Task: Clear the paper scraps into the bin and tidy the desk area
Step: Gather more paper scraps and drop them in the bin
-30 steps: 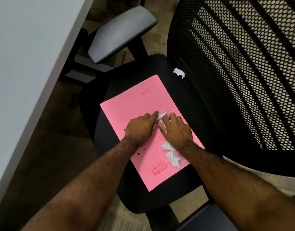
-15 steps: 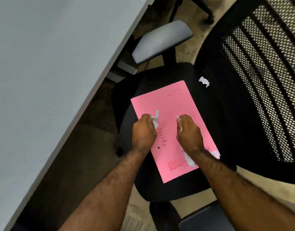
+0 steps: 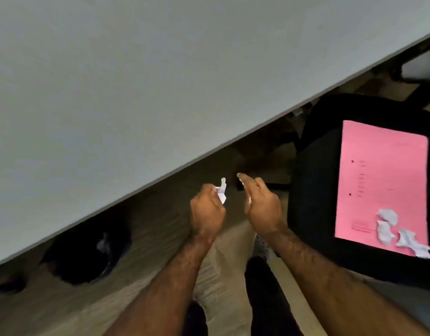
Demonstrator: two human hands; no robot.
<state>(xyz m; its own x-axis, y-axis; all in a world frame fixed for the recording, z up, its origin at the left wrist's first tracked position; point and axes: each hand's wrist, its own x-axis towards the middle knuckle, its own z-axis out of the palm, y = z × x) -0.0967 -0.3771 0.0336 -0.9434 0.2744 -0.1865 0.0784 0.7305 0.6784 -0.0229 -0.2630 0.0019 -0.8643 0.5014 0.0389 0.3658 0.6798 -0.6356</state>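
Note:
My left hand (image 3: 207,212) is closed on a white paper scrap (image 3: 222,190) that sticks up past the fingers. Beside it, my right hand (image 3: 262,207) is loosely curled, with slivers of white paper showing at its palm side. Both hands hover over the floor, left of the chair. A pink folder (image 3: 383,170) lies on the black chair seat (image 3: 315,190) with three crumpled white scraps (image 3: 385,232) near its lower end. A dark round bin (image 3: 85,258) stands under the desk edge at lower left, and something white shows inside it.
The grey desk top (image 3: 136,81) fills the upper left, its edge running diagonally just above my hands. Beige floor lies below. My dark trouser leg (image 3: 264,292) and a shoe (image 3: 260,246) sit under my right arm. A chair armrest (image 3: 420,69) is at top right.
Both hands have lifted off the pink folder with paper in them and swung left, away from the chair. The view has turned left, bringing the bin into sight.

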